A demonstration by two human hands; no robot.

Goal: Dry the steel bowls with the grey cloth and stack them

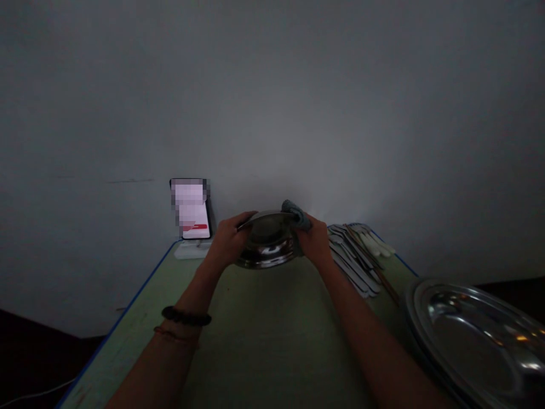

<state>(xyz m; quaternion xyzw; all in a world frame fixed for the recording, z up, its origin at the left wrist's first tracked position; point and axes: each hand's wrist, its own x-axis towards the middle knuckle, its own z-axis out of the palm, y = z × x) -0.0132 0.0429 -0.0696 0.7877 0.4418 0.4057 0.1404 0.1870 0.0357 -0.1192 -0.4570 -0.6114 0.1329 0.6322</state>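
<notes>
A shiny metal dish (268, 250) is held up, tilted, over the far part of the table. My left hand (230, 241) is closed on its left rim, thumb along the upper edge. My right hand (313, 241) presses a grey-green cloth (297, 215) folded over the dish's right rim. The cloth lies between my right fingers and the metal. Most of the right fingers are hidden behind the cloth and dish.
A lit phone (191, 210) leans on a white stand (191, 249) at the back left. Several pieces of cutlery (353, 267) and chopsticks (388, 287) lie right of my hands. Stacked metal trays (472, 346) sit at the right. The green table (264, 341) meets a grey wall.
</notes>
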